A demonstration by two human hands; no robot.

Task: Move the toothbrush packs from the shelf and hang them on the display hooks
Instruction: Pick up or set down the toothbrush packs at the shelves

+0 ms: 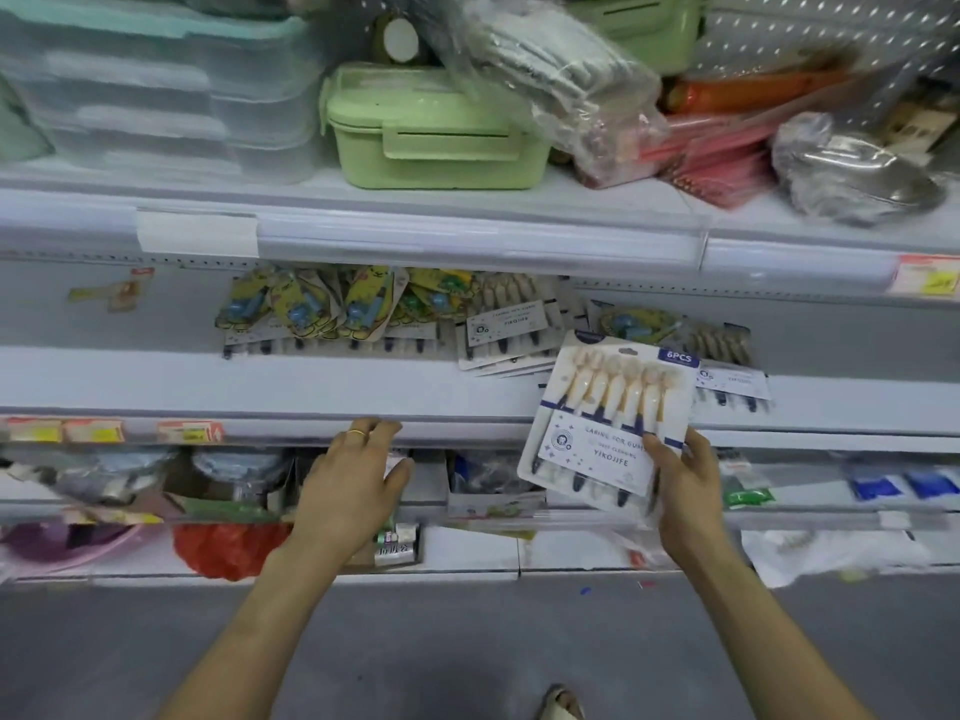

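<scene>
The middle shelf is where everything in this job starts, and most of it is still lying there. One six-piece toothbrush pack is off it: the right hand holds it just in front of the shelf's front edge, toward the right end. The thumb is pressed across the printed card at the lower right corner and the fingers are hidden behind it. The pack is tilted, with its hang-hole end up and leaning away from the person.

The left hand holds nothing that I can make out. Its fingers rest loosely bent on the shelf's front lip, left of the held pack, with the thumb spread out below.

On the shelf itself, a fanned stack of blue-and-white packs lies flat near the middle. A row of yellow cartoon packs leans at the back to the left of that stack. A few more packs sit at the right end, behind the one in hand.

I can't find any display hooks. A perforated back panel shows well above the shelf at the right, but no hook on it is clear, and nothing is hanging.

By my reckoning the task has barely begun. One pack is lifted and not yet hung, and the many others on the shelf are still to be moved.
</scene>
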